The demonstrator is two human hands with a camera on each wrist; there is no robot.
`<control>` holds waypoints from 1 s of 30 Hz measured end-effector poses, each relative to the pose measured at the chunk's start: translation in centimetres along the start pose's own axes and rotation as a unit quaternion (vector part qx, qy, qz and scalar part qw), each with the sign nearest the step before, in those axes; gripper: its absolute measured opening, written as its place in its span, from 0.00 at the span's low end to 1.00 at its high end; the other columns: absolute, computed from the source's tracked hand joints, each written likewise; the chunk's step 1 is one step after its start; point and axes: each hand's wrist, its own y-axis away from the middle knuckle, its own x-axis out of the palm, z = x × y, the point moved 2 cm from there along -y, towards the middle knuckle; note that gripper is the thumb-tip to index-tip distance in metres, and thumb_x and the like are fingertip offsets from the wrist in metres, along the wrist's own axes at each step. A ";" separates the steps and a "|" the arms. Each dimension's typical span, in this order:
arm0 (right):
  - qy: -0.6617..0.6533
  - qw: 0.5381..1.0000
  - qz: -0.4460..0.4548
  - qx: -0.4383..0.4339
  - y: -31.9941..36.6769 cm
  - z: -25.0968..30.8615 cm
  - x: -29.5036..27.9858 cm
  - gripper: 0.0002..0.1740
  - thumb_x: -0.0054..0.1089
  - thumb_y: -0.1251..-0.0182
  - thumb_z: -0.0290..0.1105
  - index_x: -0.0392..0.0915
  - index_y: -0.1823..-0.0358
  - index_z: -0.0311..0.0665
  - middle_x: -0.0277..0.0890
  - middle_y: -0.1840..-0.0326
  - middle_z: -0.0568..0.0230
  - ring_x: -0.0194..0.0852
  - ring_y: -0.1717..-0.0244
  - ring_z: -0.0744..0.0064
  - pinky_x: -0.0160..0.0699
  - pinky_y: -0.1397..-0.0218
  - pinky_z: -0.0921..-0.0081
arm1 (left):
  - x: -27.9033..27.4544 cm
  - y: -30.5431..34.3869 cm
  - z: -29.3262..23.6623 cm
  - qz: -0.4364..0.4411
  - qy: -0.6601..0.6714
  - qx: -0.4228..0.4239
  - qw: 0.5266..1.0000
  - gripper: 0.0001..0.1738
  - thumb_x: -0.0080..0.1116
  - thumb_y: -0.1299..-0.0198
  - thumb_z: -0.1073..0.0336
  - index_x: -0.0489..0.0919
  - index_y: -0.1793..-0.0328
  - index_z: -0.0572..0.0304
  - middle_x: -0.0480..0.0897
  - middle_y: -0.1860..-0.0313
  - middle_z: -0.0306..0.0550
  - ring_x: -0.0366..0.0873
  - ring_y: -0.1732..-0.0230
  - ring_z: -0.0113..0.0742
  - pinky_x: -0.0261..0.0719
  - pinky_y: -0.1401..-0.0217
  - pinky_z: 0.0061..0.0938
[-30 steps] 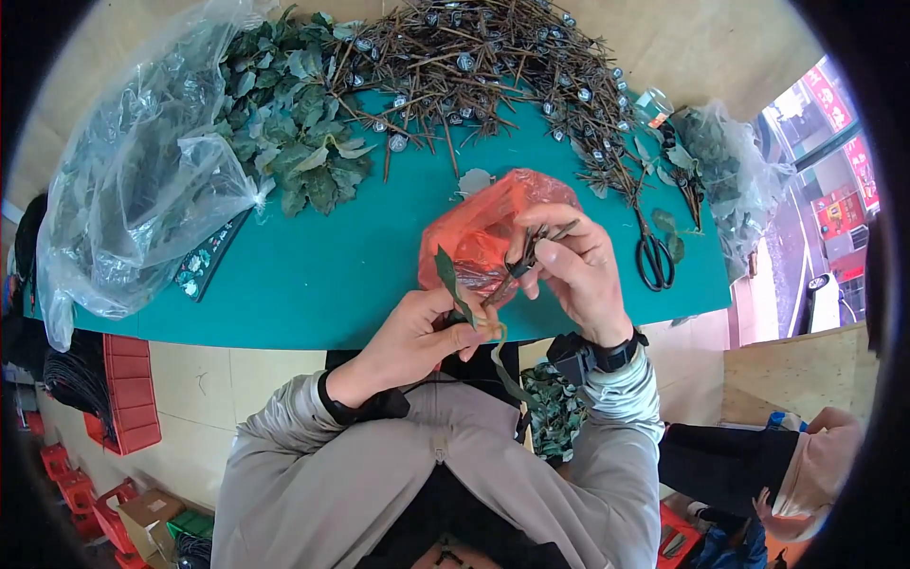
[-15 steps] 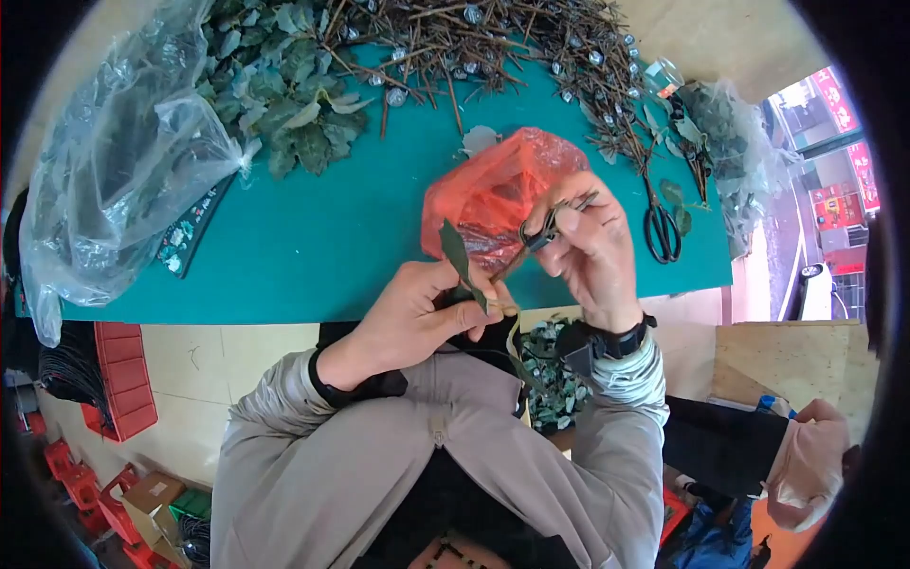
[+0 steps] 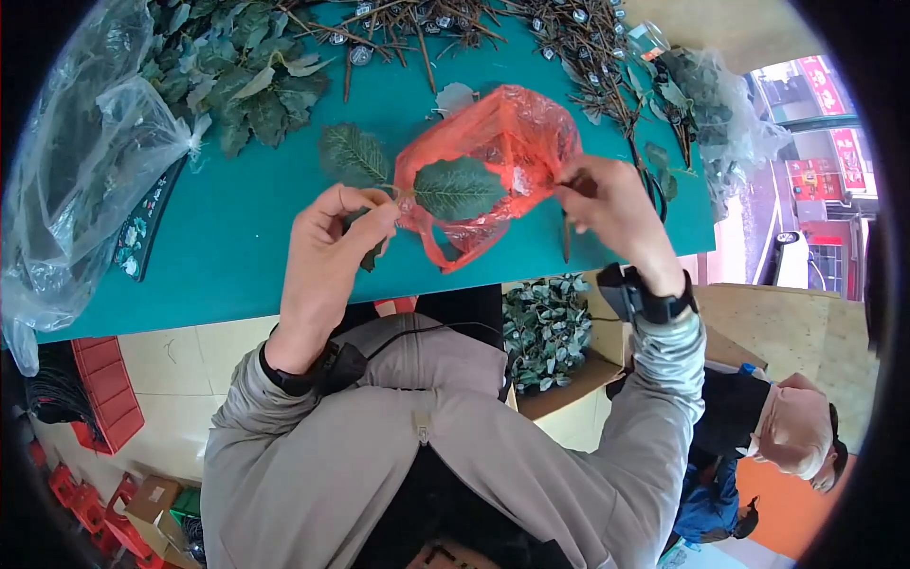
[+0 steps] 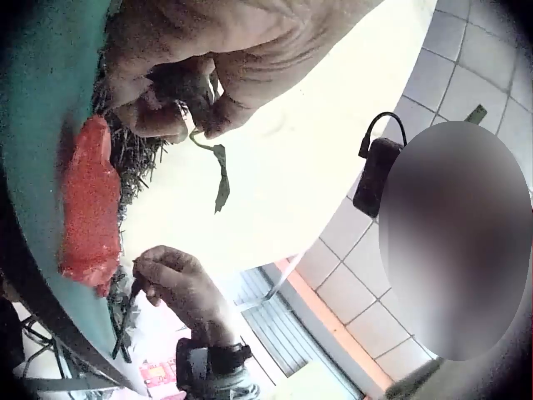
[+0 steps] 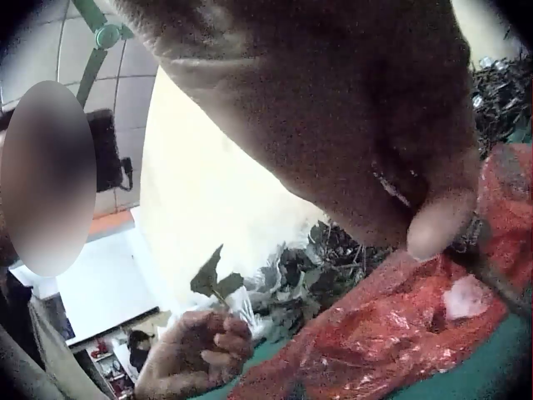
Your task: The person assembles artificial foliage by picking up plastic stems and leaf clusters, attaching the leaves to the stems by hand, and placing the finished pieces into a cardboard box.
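Note:
My left hand [image 3: 327, 242] pinches the stem of a leafy sprig between thumb and fingers. One broad green leaf [image 3: 460, 188] of it spreads over the red plastic bag [image 3: 517, 114], another leaf [image 3: 351, 154] points up and left, and a darker one hangs below the fingers. At the bag's right edge my right hand [image 3: 616, 209] holds a thin brown stem [image 3: 567, 242] that points downward. In the right wrist view this stem [image 5: 491, 287] crosses in front of the bag [image 5: 391, 325]; the curled fingers hide its upper part.
A pile of green leaves [image 3: 270, 100] and a clear plastic bag [image 3: 57, 190] lie on the left of the green table [image 3: 237, 266]. Brown twigs [image 3: 408, 28] heap along the back. Scissors [image 3: 664, 185] lie at the right. Below the edge stands a box of leaves [image 3: 545, 327].
My hands have moved apart, the left one to the left and the right one outward. The sprig's leaves now spread between them. The head view has shifted, bringing the table higher in frame.

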 end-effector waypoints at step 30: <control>-0.013 0.998 0.001 0.069 -2.2 -1.0 -1.2 0.05 0.55 0.39 0.26 0.74 0.68 0.31 0.71 0.81 0.71 0.65 0.82 0.86 0.65 0.81 0.84 | -0.2 0.2 -0.5 0.023 -0.061 0.034 0.997 0.08 0.57 0.43 0.74 0.72 0.73 0.64 0.81 0.66 0.46 0.77 0.56 0.29 0.72 0.62 0.18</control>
